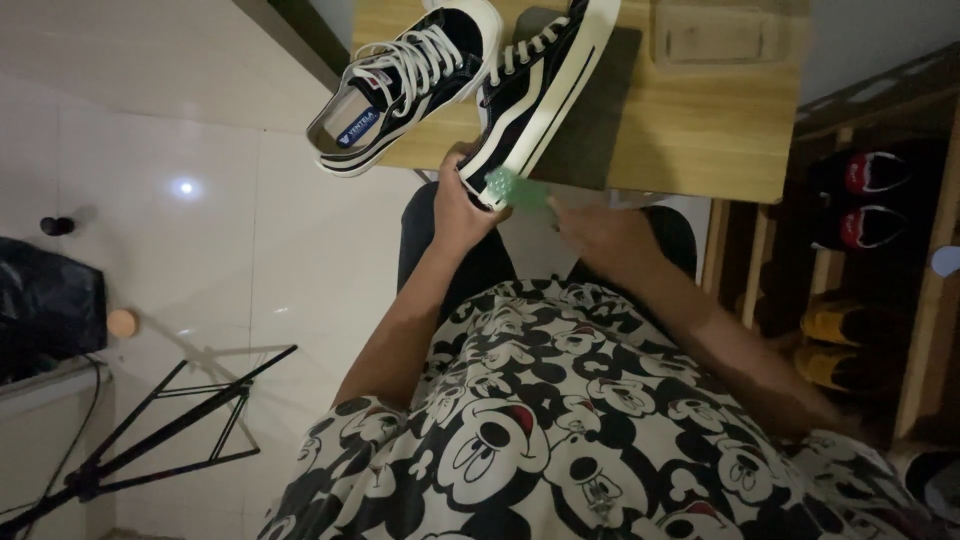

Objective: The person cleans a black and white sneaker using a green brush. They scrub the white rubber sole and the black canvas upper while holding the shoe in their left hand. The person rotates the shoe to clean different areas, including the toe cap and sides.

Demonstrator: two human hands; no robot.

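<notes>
Two hands meet at one black sneaker [535,85]: left hand [460,205] clamped on its heel, long axis running away over the worktop [700,130], right hand [600,232] pressing a green cloth [515,188] there.

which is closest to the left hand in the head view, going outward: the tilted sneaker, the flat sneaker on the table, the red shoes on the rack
From the left hand:
1. Tilted sneaker, in its grip.
2. Flat sneaker, upper left on the wooden table.
3. Red shoes, far right on the rack.
</notes>
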